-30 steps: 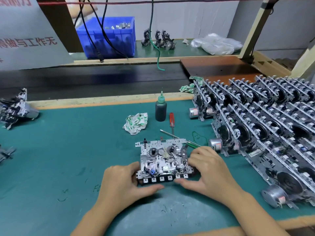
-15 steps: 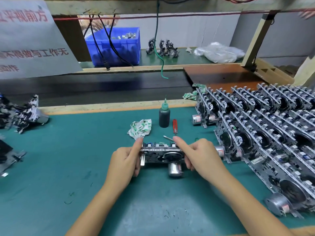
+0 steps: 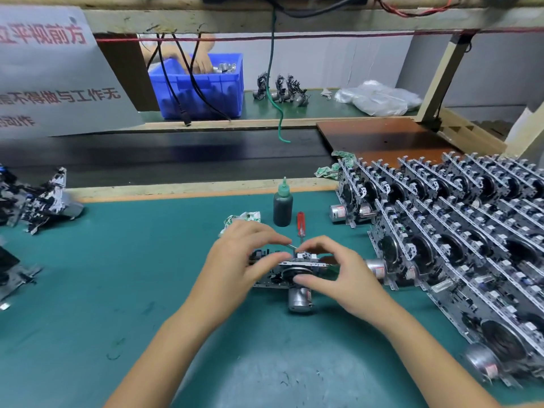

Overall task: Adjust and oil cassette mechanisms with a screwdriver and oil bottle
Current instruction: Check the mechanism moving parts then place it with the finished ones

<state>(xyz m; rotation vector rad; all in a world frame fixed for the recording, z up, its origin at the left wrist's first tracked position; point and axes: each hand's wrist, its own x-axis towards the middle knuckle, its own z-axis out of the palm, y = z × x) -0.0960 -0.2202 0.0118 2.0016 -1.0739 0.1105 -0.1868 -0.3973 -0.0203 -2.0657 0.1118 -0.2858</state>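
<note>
A metal cassette mechanism [image 3: 294, 270] with a round motor on its near side is held just above the green mat [image 3: 117, 290]. My left hand [image 3: 235, 260] grips its left end, fingers curled over the top. My right hand [image 3: 338, 270] grips its right end, thumb under the flywheel and forefinger over the top edge. Behind the hands stand a dark oil bottle [image 3: 283, 206] with a green nozzle and a red-handled screwdriver [image 3: 300, 224] lying on the mat. A thin metal tool tip shows between my fingertips.
Rows of finished cassette mechanisms [image 3: 456, 231] fill the right side. A crumpled cloth [image 3: 244, 217] lies behind my left hand. More mechanisms [image 3: 44, 201] sit at the left edge. Beyond a black conveyor [image 3: 176, 157], another person's hand reaches into a blue bin [image 3: 203, 86].
The mechanism was flat, face up, a second ago; both hands have turned it over so the motor and flywheel face me, and the fingers now curl over its top.
</note>
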